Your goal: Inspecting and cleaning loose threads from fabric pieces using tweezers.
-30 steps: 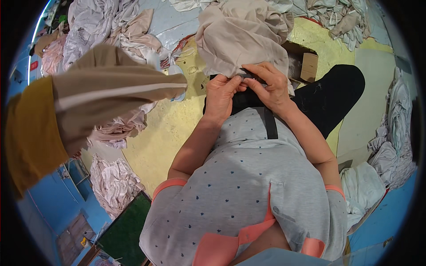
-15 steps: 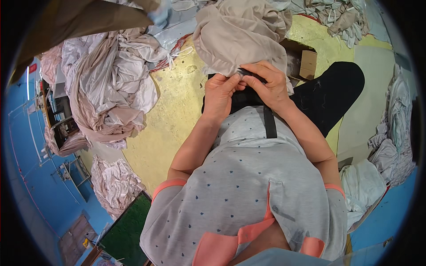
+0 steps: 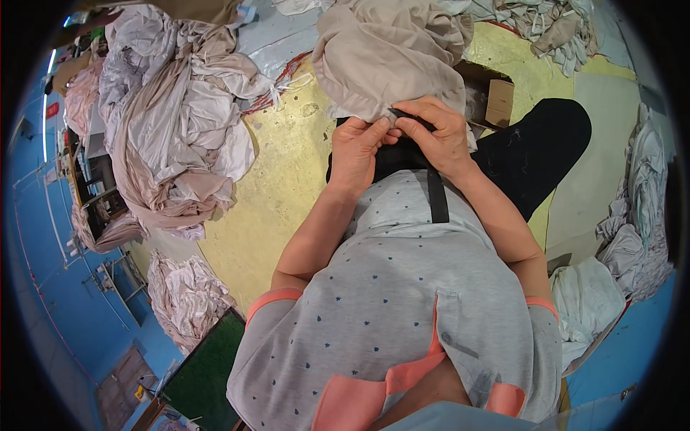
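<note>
A large piece of beige cloth is bunched in front of me, its near edge reaching my hands. My left hand is closed in a pinch on that edge, thumb against fingertips. Right beside it, my right hand is closed round a slim black pointed thing whose tip meets the cloth at the left fingertips; its exact kind is mostly covered by the fingers. From below the right hand a black strap hangs over my grey shirt. Whether strap and pointed thing are joined is hidden.
On the yellow floor to the left lies a big heap of beige and white cloth, with a smaller pale heap nearer. An open cardboard box stands beyond my right knee. More cloth is piled at the right.
A brown shape at the upper left has drawn up and mostly out of view, baring more cloth. The black tip in my right hand has shifted slightly; both hands stay nearly in place.
</note>
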`<action>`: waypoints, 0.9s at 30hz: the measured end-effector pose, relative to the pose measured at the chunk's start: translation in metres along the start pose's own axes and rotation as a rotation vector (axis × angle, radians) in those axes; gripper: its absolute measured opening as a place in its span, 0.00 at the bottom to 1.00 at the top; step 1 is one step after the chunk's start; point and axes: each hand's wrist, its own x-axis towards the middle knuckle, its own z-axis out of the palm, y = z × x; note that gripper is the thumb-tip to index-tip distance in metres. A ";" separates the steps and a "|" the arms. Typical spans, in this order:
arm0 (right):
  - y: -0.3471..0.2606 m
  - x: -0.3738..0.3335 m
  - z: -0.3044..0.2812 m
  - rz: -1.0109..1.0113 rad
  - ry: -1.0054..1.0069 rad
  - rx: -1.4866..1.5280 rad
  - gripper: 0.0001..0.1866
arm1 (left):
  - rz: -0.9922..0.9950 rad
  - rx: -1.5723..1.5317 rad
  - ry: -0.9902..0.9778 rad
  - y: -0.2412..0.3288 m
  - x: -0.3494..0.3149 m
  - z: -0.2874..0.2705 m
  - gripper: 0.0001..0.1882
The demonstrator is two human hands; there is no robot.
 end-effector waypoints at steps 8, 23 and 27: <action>-0.005 0.001 -0.004 0.020 0.024 -0.026 0.16 | 0.064 0.071 0.017 -0.005 -0.003 0.002 0.05; 0.012 0.013 -0.006 0.251 0.118 0.053 0.05 | 0.054 0.130 0.023 -0.008 -0.003 0.002 0.02; 0.008 0.007 -0.011 0.132 0.010 -0.008 0.07 | 0.066 0.109 0.031 -0.008 -0.001 0.004 0.02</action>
